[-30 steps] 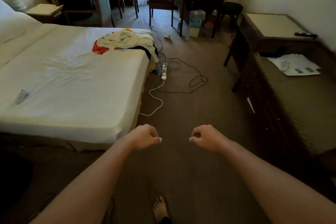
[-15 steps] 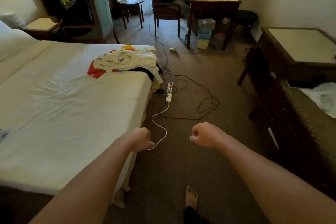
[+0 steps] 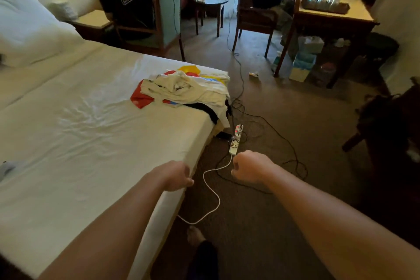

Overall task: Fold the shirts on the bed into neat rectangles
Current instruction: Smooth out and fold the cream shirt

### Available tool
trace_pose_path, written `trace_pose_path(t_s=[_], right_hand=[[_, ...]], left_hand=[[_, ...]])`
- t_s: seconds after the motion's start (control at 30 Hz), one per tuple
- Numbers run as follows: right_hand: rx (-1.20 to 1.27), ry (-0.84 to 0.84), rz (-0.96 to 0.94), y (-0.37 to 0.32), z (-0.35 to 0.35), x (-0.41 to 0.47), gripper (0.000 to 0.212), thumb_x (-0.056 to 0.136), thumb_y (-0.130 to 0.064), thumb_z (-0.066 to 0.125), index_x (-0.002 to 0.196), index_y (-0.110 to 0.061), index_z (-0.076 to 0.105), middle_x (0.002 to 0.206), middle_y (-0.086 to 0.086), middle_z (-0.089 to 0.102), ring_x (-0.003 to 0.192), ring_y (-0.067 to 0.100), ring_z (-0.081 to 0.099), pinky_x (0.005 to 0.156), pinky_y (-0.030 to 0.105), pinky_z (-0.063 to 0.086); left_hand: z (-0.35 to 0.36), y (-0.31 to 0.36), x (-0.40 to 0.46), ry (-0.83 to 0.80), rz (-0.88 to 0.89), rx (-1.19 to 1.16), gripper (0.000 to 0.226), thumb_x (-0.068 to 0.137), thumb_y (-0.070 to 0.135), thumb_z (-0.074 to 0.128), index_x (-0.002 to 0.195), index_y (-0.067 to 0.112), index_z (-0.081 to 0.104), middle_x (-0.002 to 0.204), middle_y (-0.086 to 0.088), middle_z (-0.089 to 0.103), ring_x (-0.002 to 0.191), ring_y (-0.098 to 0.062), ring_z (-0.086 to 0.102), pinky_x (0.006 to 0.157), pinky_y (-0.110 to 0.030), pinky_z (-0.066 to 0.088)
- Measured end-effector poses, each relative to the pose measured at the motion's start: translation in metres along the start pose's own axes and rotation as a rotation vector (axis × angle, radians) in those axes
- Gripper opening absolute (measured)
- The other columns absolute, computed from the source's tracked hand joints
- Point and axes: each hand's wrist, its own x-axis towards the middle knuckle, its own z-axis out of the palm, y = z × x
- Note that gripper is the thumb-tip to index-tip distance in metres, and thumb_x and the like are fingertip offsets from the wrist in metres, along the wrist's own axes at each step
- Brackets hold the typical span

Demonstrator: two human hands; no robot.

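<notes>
A heap of crumpled shirts (image 3: 186, 88), white, red, yellow and black, lies at the far right corner of the white bed (image 3: 91, 134); a black piece hangs over the edge. My left hand (image 3: 176, 176) is curled into a fist over the bed's right edge, holding nothing. My right hand (image 3: 248, 169) is also a loose fist, out over the carpet. Both hands are well short of the heap.
A white power strip (image 3: 236, 140) with black and white cables (image 3: 211, 191) lies on the carpet beside the bed. Two people sit in chairs (image 3: 168, 13) at the back. A wooden table (image 3: 329, 16) holds glasses. Dark furniture (image 3: 386, 125) stands at right. My bare foot (image 3: 194, 235) is below.
I have walked forward along the bed's right side; the shirt heap is nearer and my left hand is now over the mattress edge. Both fists stay curled.
</notes>
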Motion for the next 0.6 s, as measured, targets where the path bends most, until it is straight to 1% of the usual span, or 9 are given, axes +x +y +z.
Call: trace_pose_path(t_s=[0.07, 0.2, 0.33, 0.4, 0.53, 0.6], right_hand=[[-0.050, 0.004, -0.020, -0.001, -0.021, 0.042, 0.019, 0.095, -0.036, 0.055, 0.099, -0.020, 0.064, 0.096, 0.003, 0.063, 0.086, 0.022, 0.063, 0.075, 0.038, 0.057], [-0.051, -0.011, -0.025, -0.003, -0.067, 0.121, 0.019, 0.097, -0.036, 0.056, 0.097, -0.018, 0.063, 0.092, 0.001, 0.062, 0.084, 0.022, 0.064, 0.078, 0.042, 0.059], [-0.084, -0.024, -0.037, -0.008, -0.112, 0.197, 0.020, 0.097, -0.036, 0.053, 0.091, -0.018, 0.056, 0.085, 0.000, 0.052, 0.085, 0.026, 0.062, 0.080, 0.043, 0.058], [-0.092, -0.031, -0.045, -0.013, -0.130, 0.232, 0.021, 0.097, -0.036, 0.052, 0.090, -0.017, 0.056, 0.086, 0.001, 0.054, 0.084, 0.026, 0.062, 0.077, 0.041, 0.058], [-0.138, -0.054, -0.098, -0.025, -0.166, 0.304, 0.021, 0.096, -0.034, 0.050, 0.082, -0.018, 0.049, 0.085, 0.002, 0.053, 0.077, 0.025, 0.058, 0.068, 0.036, 0.052], [-0.147, -0.058, -0.135, -0.031, -0.184, 0.343, 0.020, 0.096, -0.035, 0.050, 0.089, -0.017, 0.052, 0.089, 0.002, 0.056, 0.080, 0.024, 0.058, 0.067, 0.033, 0.050]], left_hand=[[-0.025, -0.016, 0.032, 0.006, -0.020, 0.004, 0.037, 0.097, 0.046, 0.060, 0.120, 0.017, 0.067, 0.118, -0.005, 0.067, 0.105, -0.022, 0.062, 0.092, -0.038, 0.052], [-0.085, -0.049, 0.092, 0.009, -0.055, 0.003, 0.039, 0.098, 0.047, 0.058, 0.121, 0.016, 0.066, 0.120, -0.005, 0.066, 0.105, -0.022, 0.061, 0.092, -0.037, 0.051], [-0.146, -0.077, 0.145, 0.037, -0.083, -0.016, 0.041, 0.098, 0.047, 0.057, 0.124, 0.017, 0.065, 0.124, -0.005, 0.063, 0.108, -0.023, 0.060, 0.094, -0.039, 0.051], [-0.171, -0.091, 0.169, 0.042, -0.085, -0.035, 0.041, 0.098, 0.048, 0.058, 0.125, 0.017, 0.065, 0.125, -0.005, 0.063, 0.109, -0.022, 0.060, 0.095, -0.041, 0.052], [-0.209, -0.122, 0.215, 0.073, -0.114, -0.086, 0.041, 0.096, 0.049, 0.060, 0.125, 0.020, 0.064, 0.130, -0.004, 0.061, 0.114, -0.023, 0.059, 0.097, -0.041, 0.051], [-0.228, -0.140, 0.238, 0.104, -0.136, -0.109, 0.041, 0.095, 0.049, 0.061, 0.125, 0.022, 0.064, 0.130, -0.004, 0.061, 0.113, -0.023, 0.059, 0.096, -0.041, 0.051]])
